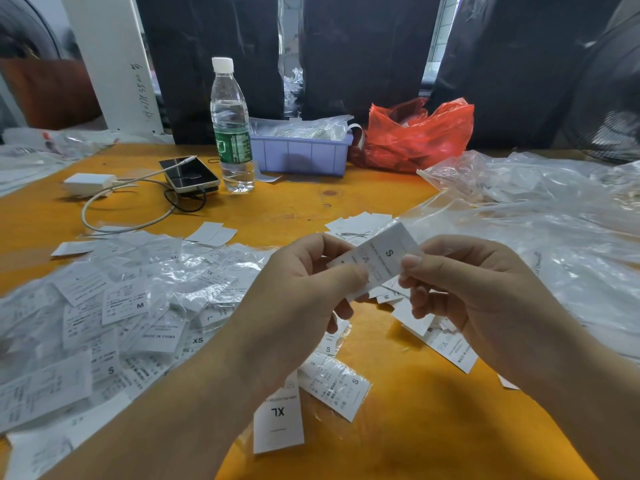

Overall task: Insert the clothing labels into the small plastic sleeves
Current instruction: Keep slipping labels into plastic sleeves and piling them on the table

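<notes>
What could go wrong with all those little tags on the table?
The label pinched between the left hand and right hand is thin, so it might crease or slip. Sizes S, M, L and XL lie jumbled in the pile of labels, so mix-ups seem likely. The water bottle stands near the phone; a knock might tip it.

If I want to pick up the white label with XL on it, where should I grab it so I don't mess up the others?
Probably pinch the XL label by its near bottom edge, coming from your own side. It lies flat on the orange table, and that end sticks out free. Its far end runs under the left hand and sits close to a bagged S label.
</notes>
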### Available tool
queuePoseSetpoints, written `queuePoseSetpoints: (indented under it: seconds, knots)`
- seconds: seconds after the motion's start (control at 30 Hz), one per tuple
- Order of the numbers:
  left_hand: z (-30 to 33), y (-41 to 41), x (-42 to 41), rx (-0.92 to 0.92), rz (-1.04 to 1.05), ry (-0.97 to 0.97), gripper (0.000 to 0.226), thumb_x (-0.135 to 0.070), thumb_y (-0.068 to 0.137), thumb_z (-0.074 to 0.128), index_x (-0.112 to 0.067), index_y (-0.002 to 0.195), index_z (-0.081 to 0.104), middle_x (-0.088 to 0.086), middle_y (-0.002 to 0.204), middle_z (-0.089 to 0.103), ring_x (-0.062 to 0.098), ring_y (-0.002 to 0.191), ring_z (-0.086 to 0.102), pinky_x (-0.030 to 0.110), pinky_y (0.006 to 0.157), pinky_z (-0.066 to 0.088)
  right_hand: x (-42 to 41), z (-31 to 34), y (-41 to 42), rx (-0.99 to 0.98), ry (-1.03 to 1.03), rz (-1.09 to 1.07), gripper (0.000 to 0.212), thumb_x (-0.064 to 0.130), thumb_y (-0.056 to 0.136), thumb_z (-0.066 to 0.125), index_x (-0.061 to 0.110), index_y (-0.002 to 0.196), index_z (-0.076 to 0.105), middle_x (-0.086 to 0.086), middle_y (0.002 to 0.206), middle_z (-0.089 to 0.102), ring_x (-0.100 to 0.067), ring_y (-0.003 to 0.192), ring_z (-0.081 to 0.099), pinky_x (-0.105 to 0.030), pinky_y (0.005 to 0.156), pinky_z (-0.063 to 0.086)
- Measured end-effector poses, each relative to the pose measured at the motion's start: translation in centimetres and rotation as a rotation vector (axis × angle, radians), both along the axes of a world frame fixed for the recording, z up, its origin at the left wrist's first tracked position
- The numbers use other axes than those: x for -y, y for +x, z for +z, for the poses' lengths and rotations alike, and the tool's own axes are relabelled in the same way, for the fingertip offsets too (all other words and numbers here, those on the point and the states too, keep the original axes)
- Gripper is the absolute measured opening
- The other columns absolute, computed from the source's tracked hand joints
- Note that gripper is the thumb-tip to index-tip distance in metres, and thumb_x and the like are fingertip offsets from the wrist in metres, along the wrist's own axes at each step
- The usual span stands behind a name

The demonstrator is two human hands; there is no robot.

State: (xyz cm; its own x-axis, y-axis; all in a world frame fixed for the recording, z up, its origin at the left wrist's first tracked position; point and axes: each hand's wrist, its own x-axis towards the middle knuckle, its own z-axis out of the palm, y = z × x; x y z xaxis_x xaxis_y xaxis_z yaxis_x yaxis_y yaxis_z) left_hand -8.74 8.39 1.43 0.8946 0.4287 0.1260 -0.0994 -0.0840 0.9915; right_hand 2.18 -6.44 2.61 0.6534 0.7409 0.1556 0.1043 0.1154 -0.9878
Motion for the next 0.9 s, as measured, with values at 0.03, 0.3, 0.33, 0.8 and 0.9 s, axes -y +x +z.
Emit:
queuePoseSetpoints:
  seconds: [0.03, 0.3, 0.33, 0.8, 0.9]
  knots:
    - [-0.01, -0.02, 0.01, 0.003, -0.001, 0.009, 0.015, -0.026, 0.071, 0.066, -0.022, 0.085, 0.069, -0.006, 0.066, 0.068, 0.007, 0.054, 0.056, 0.019, 0.049, 0.045, 0.02, -0.07, 0.09, 0.001, -0.004, 0.001, 0.011, 0.018, 0.064, 0.083, 0.015, 0.063, 0.073, -0.007, 0.069, 0.065, -0.015, 0.056, 0.057, -0.023, 0.054, 0.05]
    - [-0.25, 0.1, 0.14, 0.028, 0.018, 0.029, 0.012, -0.015, 0.085, 0.071, -0.021, 0.094, 0.066, -0.005, 0.067, 0.069, 0.006, 0.053, 0.057, 0.02, 0.049, 0.044, -0.26, -0.48, -0.35, 0.017, -0.047, 0.046, 0.029, 0.027, 0.064, 0.069, 0.015, 0.089, 0.079, -0.005, 0.071, 0.065, -0.014, 0.058, 0.057, -0.024, 0.054, 0.052]
    - [-0.27, 0.11, 0.17, 0.027, 0.024, 0.033, 0.016, -0.017, 0.084, 0.072, -0.023, 0.097, 0.065, -0.005, 0.068, 0.07, 0.006, 0.053, 0.057, 0.02, 0.049, 0.044, -0.28, -0.49, -0.36, 0.015, -0.046, 0.047, 0.03, 0.027, 0.063, 0.069, 0.015, 0.089, 0.078, -0.006, 0.071, 0.065, -0.014, 0.058, 0.057, -0.023, 0.054, 0.052]
    - [0.36, -0.05, -0.14, 0.038, -0.053, -0.16, 0.02, -0.001, 0.089, 0.06, -0.014, 0.098, 0.071, 0.004, 0.074, 0.07, 0.011, 0.055, 0.054, 0.021, 0.047, 0.046, -0.18, -0.51, 0.12, -0.117, 0.004, 0.071, 0.018, 0.021, 0.07, 0.069, 0.017, 0.084, 0.079, -0.006, 0.069, 0.065, -0.014, 0.059, 0.058, -0.023, 0.054, 0.051]
    - [0.41, -0.08, -0.03, 0.052, -0.055, -0.151, 0.018, -0.001, 0.087, 0.063, -0.015, 0.096, 0.071, 0.005, 0.073, 0.07, 0.011, 0.054, 0.054, 0.021, 0.047, 0.046, -0.31, -0.6, 0.05, -0.126, -0.001, 0.1, 0.019, 0.021, 0.07, 0.069, 0.019, 0.086, 0.079, -0.005, 0.069, 0.065, -0.013, 0.058, 0.058, -0.023, 0.053, 0.051]
